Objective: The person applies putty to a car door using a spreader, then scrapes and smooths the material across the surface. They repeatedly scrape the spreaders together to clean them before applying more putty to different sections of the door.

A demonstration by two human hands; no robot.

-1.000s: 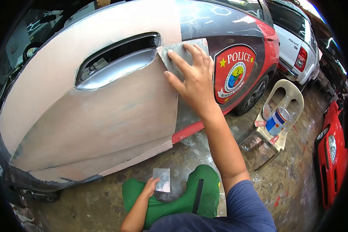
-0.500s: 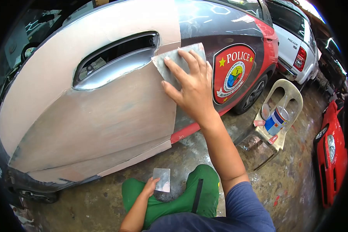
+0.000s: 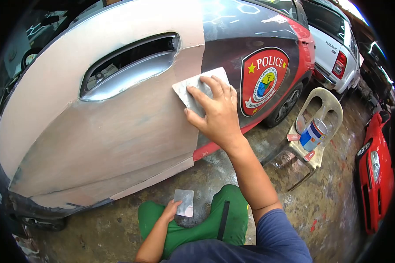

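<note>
My right hand [image 3: 217,111] presses a flat grey putty spreader [image 3: 192,83] against the car's side, near the edge where the beige-coated panel [image 3: 118,127] meets the dark paint. Its fingers lie bent over the spreader's face, with the thumb lower on the left. Down by my green trousers, my left hand [image 3: 170,211] grips a square metal plate [image 3: 185,202] by its left edge. Above and left of the spreader is a handle-shaped recess [image 3: 131,65] with a shiny lower lip. A red police emblem [image 3: 265,81] is on the dark panel to the right.
On a worn plastic chair [image 3: 333,105] at right stand an open blue-and-white can [image 3: 312,136] and its lid [image 3: 300,124], with small red tubes [image 3: 293,137] beside them. A white pickup [image 3: 329,44] is behind; a red car [image 3: 377,171] is far right. The concrete floor [image 3: 329,210] is stained.
My right hand and the spreader have slid a little downward on the panel, and the spreader's face now looks brighter. My left hand stays about where it was.
</note>
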